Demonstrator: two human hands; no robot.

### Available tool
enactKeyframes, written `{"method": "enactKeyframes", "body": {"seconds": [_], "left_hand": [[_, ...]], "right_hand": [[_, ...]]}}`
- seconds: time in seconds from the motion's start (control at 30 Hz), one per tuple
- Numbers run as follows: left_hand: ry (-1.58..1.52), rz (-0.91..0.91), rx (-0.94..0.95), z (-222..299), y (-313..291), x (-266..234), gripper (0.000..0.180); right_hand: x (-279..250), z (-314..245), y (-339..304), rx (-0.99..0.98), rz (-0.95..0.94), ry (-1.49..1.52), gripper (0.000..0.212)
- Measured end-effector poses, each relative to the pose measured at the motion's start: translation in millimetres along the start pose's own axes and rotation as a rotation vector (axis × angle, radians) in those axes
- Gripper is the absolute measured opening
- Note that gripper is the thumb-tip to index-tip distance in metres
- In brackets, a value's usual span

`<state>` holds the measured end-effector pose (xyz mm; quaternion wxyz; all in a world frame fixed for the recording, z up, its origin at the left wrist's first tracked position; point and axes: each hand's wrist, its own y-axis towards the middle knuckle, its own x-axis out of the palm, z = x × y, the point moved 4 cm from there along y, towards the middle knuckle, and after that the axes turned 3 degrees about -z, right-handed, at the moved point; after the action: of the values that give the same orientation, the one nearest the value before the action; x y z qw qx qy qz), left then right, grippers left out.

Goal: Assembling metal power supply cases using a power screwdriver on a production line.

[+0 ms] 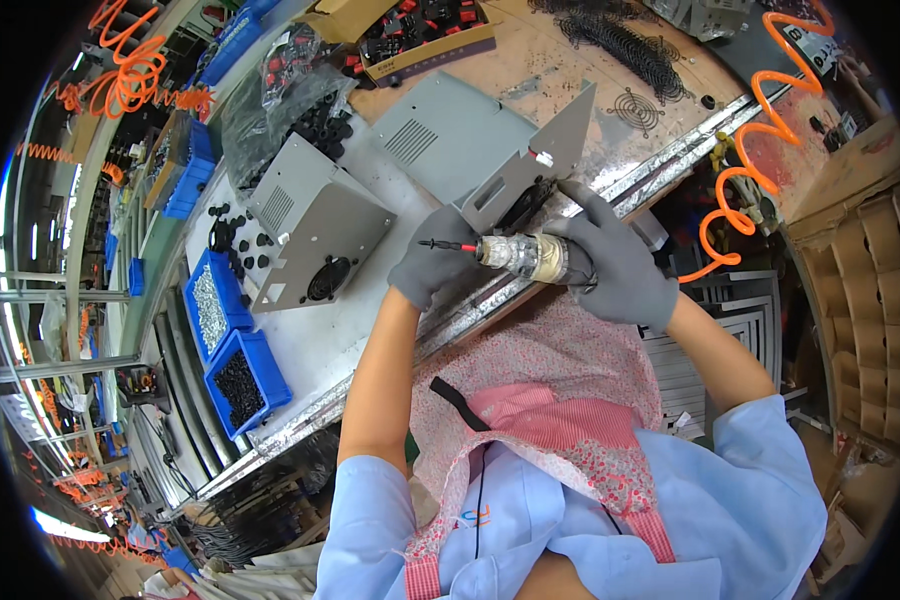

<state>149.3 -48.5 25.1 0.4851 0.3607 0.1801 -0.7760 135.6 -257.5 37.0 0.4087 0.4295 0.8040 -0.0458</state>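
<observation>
Crosswise in front of me lies a power screwdriver [530, 256], its body wrapped in clear and yellowish tape, its dark bit with a red ring pointing left. My right hand [620, 265], in a grey glove, is closed around it, with a finger reaching up to a black fan [526, 204] on a grey metal housing [450, 135]. Beside the bit, my gloved left hand [432, 260] is curled at the housing's lower edge; whatever its fingers hold is hidden. A second grey housing [315, 205] with a round black fan [328, 278] stands to the left.
Two blue bins [210, 300] of small silver and black parts sit at the bench's left. Black round pieces [320, 125] lie by a plastic bag. An open carton [430, 50] and black wire fan guards [630, 50] are farther back. An orange coiled hose [745, 165] hangs right.
</observation>
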Motion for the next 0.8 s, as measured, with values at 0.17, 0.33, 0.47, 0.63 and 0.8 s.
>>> {"method": "enactKeyframes", "body": {"seconds": [0.17,0.33,0.47,0.63,0.8], "left_hand": [[0.145,-0.077,0.159,-12.2,4.6,-0.5,0.063],[-0.031,-0.004,0.031,-2.3,3.6,2.2,0.060],[0.073,0.272,-0.005,-4.0,-6.6,21.1,0.044],[0.115,0.135,-0.236,-14.9,-11.6,26.9,0.032],[-0.102,0.238,-0.169,-10.8,-7.8,26.1,0.039]], "right_hand": [[16.4,13.0,6.6,0.033,-0.064,0.089,0.055],[20.1,9.1,5.8,0.070,-0.080,0.168,0.057],[20.9,1.7,7.3,0.065,-0.070,0.240,0.058],[14.9,-4.3,2.5,0.104,-0.097,0.280,0.059],[9.6,-27.7,-26.4,0.334,-0.286,0.509,0.062]]}}
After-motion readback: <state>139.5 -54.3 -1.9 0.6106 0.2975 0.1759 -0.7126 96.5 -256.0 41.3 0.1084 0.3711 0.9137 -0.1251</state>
